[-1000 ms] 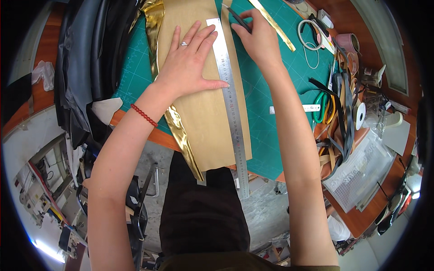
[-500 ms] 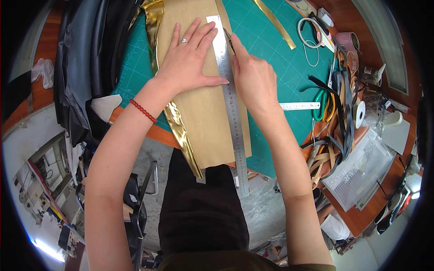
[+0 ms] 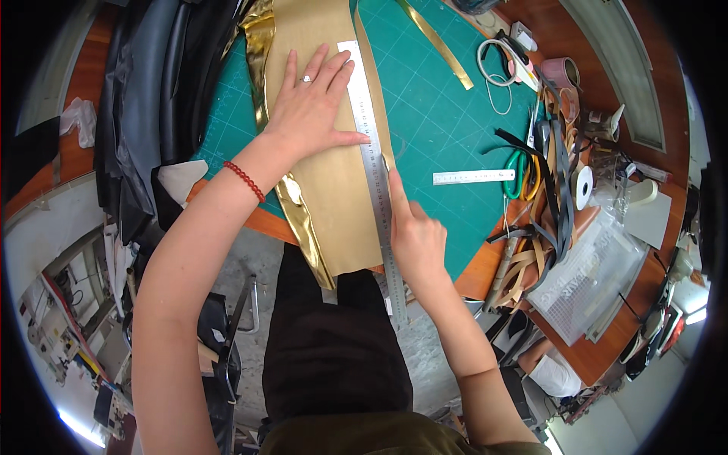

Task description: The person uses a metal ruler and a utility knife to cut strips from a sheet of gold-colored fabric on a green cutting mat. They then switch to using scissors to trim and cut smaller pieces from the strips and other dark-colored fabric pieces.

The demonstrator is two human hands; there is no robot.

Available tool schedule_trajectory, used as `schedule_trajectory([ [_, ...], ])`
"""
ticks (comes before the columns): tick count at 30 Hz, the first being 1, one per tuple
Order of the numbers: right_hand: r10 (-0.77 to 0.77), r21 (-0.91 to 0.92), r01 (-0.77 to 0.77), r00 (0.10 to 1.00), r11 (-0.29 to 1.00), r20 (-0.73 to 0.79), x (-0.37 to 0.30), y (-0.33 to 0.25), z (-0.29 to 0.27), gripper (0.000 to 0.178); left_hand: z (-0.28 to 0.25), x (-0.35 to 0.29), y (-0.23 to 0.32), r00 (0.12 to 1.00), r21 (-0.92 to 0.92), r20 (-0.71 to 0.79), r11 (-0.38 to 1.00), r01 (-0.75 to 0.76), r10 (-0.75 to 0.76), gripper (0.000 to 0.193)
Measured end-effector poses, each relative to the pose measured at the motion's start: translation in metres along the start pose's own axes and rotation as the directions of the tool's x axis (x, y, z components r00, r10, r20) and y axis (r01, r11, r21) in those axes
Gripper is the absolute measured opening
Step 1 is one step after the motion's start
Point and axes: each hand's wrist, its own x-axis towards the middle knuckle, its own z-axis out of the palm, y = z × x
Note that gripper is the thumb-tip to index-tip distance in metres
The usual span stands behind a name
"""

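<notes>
My left hand (image 3: 312, 110) lies spread over a tan-backed sheet of leather-like material (image 3: 337, 216). Its fingertips and thumb press on a long steel ruler (image 3: 373, 174) that runs lengthwise along the sheet and past its near end. Lower down, on the ruler's right side, my right hand (image 3: 418, 236) is closed around a cutting knife (image 3: 389, 164), mostly hidden by the fingers, its index finger pointing along it. A narrow strip (image 3: 385, 125) lies right of the ruler, parted from the sheet near the top. Shiny gold folds (image 3: 299, 220) show along the left edge.
Beneath lies a green cutting mat (image 3: 455, 129), with a gold strip (image 3: 436, 45) and a short ruler (image 3: 472, 177) on it. Scissors with green handles (image 3: 515, 176) and hanging straps (image 3: 557, 205) crowd the right. Dark rolled material (image 3: 144, 98) stands at the left.
My right hand has drawn the knife down along the ruler toward me, and the strip's upper part has separated from the sheet. My left hand stays on the ruler; the view has shifted slightly.
</notes>
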Motion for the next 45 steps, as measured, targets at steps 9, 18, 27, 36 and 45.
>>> schedule_trajectory([
  [9,-0.012,0.007,0.012,1.000,1.000,-0.020,-0.008,0.004,0.002,0.060,0.000,-0.028,0.035,0.962,-0.112,0.019,0.957,-0.268,0.272,0.082],
  [18,0.011,0.005,-0.011,1.000,1.000,-0.011,-0.058,0.008,0.009,0.062,-0.013,-0.029,0.043,0.962,-0.093,0.135,0.970,-0.226,0.237,0.104],
  [27,0.024,0.043,-0.024,1.000,0.999,0.006,-0.088,0.018,0.012,0.064,-0.015,-0.053,0.076,0.930,0.126,0.133,0.925,-0.358,0.342,0.084],
  [36,0.009,0.048,-0.008,0.999,0.999,-0.032,-0.095,0.020,0.019,0.064,-0.007,-0.076,0.090,0.930,-0.202,0.206,0.943,-0.266,0.306,0.076],
  [45,-0.005,0.064,0.006,1.000,0.998,-0.014,-0.164,0.038,0.032,0.071,-0.011,-0.075,0.091,0.926,-0.178,0.220,0.946,-0.272,0.307,0.077],
])
